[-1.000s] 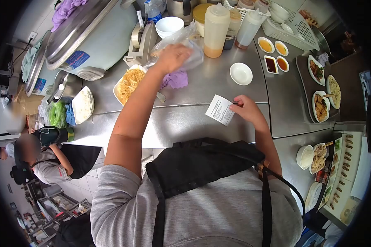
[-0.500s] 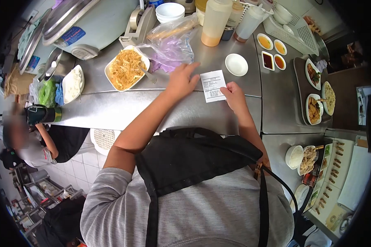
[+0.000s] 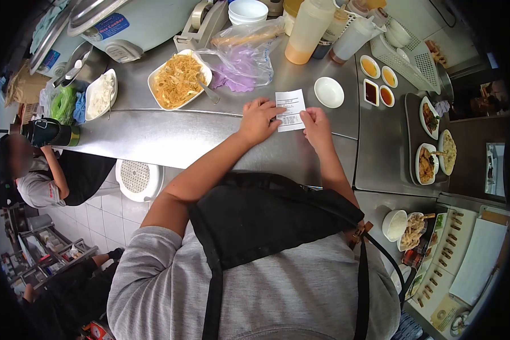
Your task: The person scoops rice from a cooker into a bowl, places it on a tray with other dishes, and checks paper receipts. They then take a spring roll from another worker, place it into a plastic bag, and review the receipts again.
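A white printed receipt point(image 3: 290, 100) lies just above the steel counter, between my two hands. My right hand point(image 3: 317, 127) pinches its lower right edge, thumb on top. At the left edge, my left hand point(image 3: 258, 121) has its fingers bent and closed about the paper, one fingertip over the print. Right of the receipt is a small white dish point(image 3: 328, 92). Up and to the left stands a white bowl of noodles point(image 3: 178, 81) with a spoon point(image 3: 209, 93) in it. A clear and purple plastic bag point(image 3: 241, 72) lies behind my left hand.
Sauce bottles point(image 3: 309, 31) and stacked white bowls point(image 3: 247, 10) stand at the back. Sauce dishes point(image 3: 371, 92) and a tray of plated food point(image 3: 412, 136) are right. Rice cookers point(image 3: 147, 31) and a rice dish point(image 3: 101, 96) are left. A co-worker point(image 3: 45, 181) stands at the far left.
My left hand has come right and down from beside the bag to the receipt, its spread fingers now closing at the left edge. My right hand keeps its hold. The view has shifted slightly.
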A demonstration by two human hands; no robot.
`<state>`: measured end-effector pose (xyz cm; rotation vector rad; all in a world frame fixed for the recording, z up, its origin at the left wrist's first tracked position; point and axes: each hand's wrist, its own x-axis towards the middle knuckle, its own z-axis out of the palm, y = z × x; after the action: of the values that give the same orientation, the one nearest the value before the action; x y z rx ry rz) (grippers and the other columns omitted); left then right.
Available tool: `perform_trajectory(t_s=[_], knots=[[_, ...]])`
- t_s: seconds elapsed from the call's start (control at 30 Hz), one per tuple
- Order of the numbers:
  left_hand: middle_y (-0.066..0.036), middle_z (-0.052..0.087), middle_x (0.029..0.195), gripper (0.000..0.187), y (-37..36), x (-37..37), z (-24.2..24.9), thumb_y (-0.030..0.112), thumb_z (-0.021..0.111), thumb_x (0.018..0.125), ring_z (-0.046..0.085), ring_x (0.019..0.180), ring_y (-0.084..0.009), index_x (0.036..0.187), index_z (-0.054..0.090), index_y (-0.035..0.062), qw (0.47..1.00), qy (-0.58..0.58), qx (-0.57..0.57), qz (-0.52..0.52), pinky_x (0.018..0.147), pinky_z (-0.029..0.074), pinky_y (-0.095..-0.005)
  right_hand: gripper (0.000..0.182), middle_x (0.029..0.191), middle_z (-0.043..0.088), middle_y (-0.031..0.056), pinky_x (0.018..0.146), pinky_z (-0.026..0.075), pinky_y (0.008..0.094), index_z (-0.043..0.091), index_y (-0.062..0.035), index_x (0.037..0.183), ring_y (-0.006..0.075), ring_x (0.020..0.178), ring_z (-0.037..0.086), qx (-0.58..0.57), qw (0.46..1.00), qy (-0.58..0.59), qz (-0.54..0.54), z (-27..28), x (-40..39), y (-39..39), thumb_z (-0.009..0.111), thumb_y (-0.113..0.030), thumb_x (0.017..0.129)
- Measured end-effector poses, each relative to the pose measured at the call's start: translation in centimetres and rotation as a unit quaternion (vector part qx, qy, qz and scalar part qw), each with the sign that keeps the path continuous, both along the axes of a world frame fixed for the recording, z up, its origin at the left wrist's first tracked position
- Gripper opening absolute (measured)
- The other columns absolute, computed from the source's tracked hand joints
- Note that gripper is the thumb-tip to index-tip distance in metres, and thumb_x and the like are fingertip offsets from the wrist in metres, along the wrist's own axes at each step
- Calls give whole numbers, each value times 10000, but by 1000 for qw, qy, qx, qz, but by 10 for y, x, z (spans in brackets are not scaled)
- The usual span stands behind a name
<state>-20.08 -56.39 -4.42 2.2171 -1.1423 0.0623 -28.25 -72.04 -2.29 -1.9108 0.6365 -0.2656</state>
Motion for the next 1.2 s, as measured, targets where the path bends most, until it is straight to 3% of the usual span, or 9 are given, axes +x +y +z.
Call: perform_trajectory(t_s=[0.07, 0.17, 0.27, 0.37, 0.47, 0.57, 0.63, 0.7, 1.2], knots=[[-4, 510, 1062, 354, -3, -2, 0, 210, 604, 650, 407, 1020, -246, 999, 556, 172, 1000, -15, 2, 18, 827, 288, -402, 285, 838, 503, 106, 559, 418, 279, 492, 4, 919, 150, 651, 504, -245, 962, -123, -9, 2, -12, 11, 575, -200, 738], [-5, 509, 1064, 370, -3, -1, -1, 210, 608, 647, 409, 1020, -242, 1010, 549, 167, 1000, -16, 10, 16, 830, 292, -403, 349, 970, 473, 129, 697, 413, 305, 476, -36, 1050, 215, 820, 496, -80, 974, 28, 212, 31, -51, 27, 555, -204, 754], [-6, 508, 1062, 373, -3, -2, 0, 211, 609, 647, 409, 1020, -240, 1011, 547, 162, 1000, -23, 4, 17, 832, 293, -402, 369, 1071, 461, 136, 840, 365, 308, 457, -68, 1128, 248, 972, 470, 31, 858, -27, 512, 16, -87, 34, 515, -218, 796], [-9, 506, 1064, 372, -3, -1, -1, 215, 607, 649, 408, 1021, -238, 1011, 544, 157, 999, -32, 6, 17, 834, 293, -399, 355, 1102, 455, 149, 905, 314, 309, 466, -70, 1134, 250, 1031, 448, 65, 836, 8, 544, 1, -108, 15, 479, -240, 822], [-13, 502, 1072, 375, -3, -1, -2, 213, 611, 651, 412, 1019, -241, 1014, 542, 151, 999, -31, 3, 14, 834, 294, -399, 296, 1003, 509, 121, 835, 361, 306, 517, -37, 1034, 232, 948, 485, 189, 862, 70, 465, 26, -120, -6, 474, -240, 823], [-16, 493, 1085, 377, -3, -2, 2, 211, 611, 651, 410, 1019, -239, 1014, 541, 142, 999, -34, 6, 21, 835, 295, -396, 211, 841, 550, 95, 710, 402, 290, 530, -6, 922, 199, 786, 522, -11, 915, 151, 373, 51, -90, -19, 481, -172, 800], [-17, 488, 1092, 380, -2, -3, 1, 213, 610, 651, 410, 1020, -236, 1017, 539, 138, 999, -32, 10, 19, 834, 296, -394, 145, 706, 539, 68, 602, 404, 285, 519, -11, 853, 181, 634, 508, 67, 984, 72, 147, 22, -74, -20, 467, -103, 754], [-16, 483, 1100, 387, -4, -2, 2, 216, 610, 652, 407, 1023, -233, 1023, 536, 135, 999, -30, 11, 19, 834, 297, -393, 174, 698, 547, 93, 591, 413, 286, 529, -48, 874, 186, 621, 525, -25, 991, 78, 103, 2, -48, -22, 455, -80, 721], [-44, 433, 1161, 483, -3, -1, 2, 247, 608, 650, 375, 1062, -233, 1091, 482, 94, 998, -26, 38, 30, 853, 287, -387, 218, 896, 569, 144, 726, 417, 376, 521, -122, 916, 314, 848, 534, -151, 958, 173, 171, -4, 18, 11, 473, -134, 704]])
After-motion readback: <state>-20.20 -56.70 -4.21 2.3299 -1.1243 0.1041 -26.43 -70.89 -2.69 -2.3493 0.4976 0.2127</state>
